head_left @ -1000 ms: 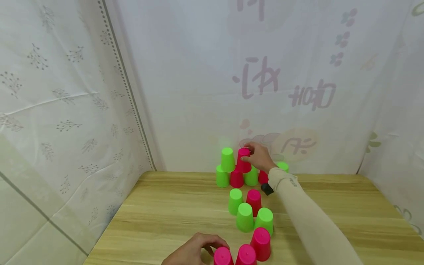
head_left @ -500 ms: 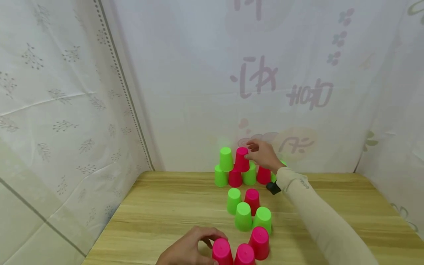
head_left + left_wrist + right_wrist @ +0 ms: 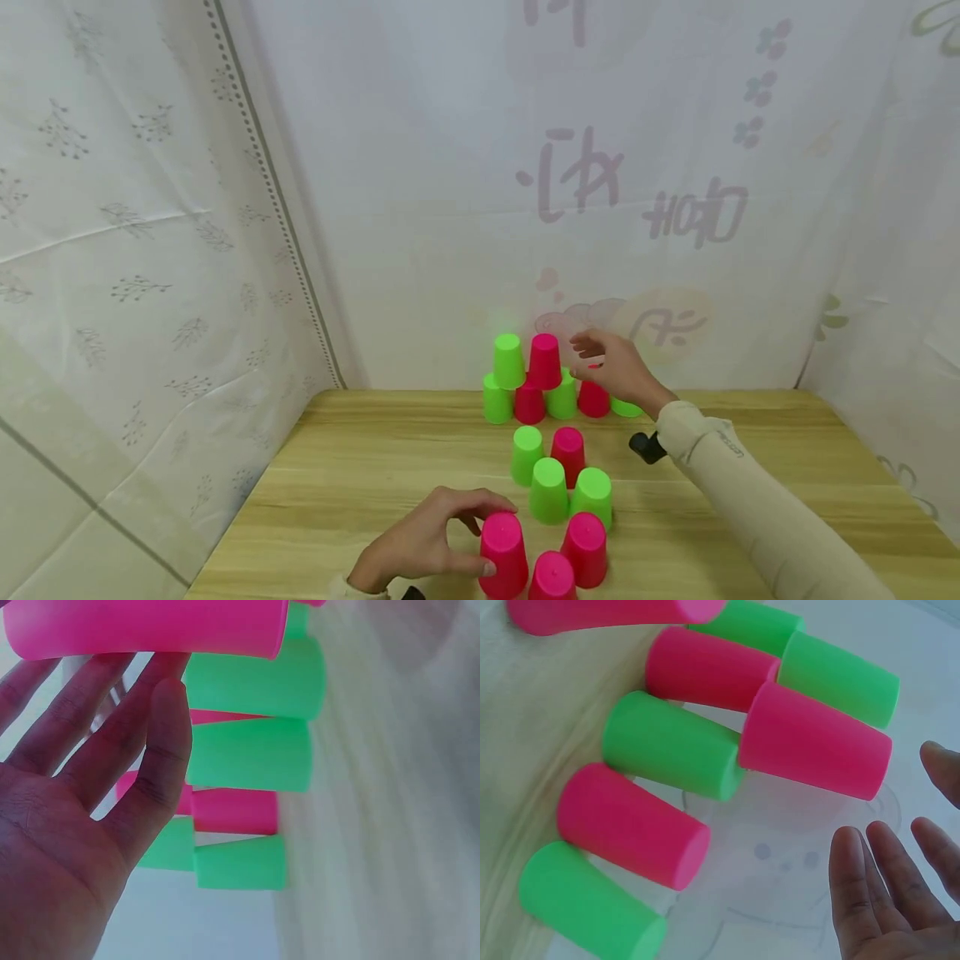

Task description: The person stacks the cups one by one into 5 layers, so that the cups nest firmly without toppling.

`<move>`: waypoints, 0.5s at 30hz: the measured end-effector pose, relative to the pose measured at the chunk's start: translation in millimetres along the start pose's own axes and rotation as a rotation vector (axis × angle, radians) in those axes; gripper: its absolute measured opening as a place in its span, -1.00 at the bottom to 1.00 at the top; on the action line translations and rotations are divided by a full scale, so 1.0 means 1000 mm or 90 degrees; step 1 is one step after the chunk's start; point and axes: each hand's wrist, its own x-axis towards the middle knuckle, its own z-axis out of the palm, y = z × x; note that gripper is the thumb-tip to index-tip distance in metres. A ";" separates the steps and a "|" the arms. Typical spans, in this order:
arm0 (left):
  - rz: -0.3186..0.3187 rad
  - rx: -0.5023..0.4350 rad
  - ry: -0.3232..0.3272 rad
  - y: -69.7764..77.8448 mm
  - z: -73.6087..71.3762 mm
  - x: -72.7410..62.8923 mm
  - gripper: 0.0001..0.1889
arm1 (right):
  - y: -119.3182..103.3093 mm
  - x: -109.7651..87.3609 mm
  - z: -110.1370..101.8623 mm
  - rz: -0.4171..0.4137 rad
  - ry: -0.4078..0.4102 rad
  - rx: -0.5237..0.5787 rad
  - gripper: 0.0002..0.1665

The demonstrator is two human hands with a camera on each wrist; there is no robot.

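My left hand (image 3: 431,537) grips an upside-down pink cup (image 3: 504,554) between thumb and fingers, its top higher than those of two pink cups (image 3: 553,577) beside it. At the back, my right hand (image 3: 618,367) has its fingers apart, just right of the upper pink cup (image 3: 545,360), touching nothing. That cup and an upper green cup (image 3: 838,679) stand upside down on a row of green and pink cups. From the right wrist view, the row's right end shows a pink cup (image 3: 634,825) and a green cup (image 3: 592,900) with nothing on top.
Between the row and my left hand, a green cup (image 3: 527,456), a pink cup (image 3: 567,454) and two more green cups (image 3: 549,492) stand upside down on the wooden table (image 3: 375,458). A patterned cloth (image 3: 420,208) hangs behind the row. A small black device (image 3: 647,447) sits at my right wrist.
My right hand has let go of the upper pink cup and drawn away to the right. My left hand has raised its pink cup from beside the other pink cups.
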 end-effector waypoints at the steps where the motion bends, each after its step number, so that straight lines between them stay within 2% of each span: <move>1: 0.007 0.008 0.003 0.001 -0.002 0.001 -0.49 | 0.001 -0.003 0.000 -0.004 -0.001 -0.002 -0.46; 5: 0.035 0.039 0.016 0.007 -0.010 0.004 -0.49 | 0.003 -0.017 0.000 -0.013 -0.002 -0.004 -0.49; 8: 0.039 0.063 0.028 0.012 -0.017 0.008 -0.48 | 0.005 -0.028 -0.001 -0.018 -0.010 -0.006 -0.49; 15: 0.058 0.111 0.055 0.024 -0.036 0.020 -0.46 | 0.005 -0.060 -0.001 -0.029 -0.058 -0.021 -0.52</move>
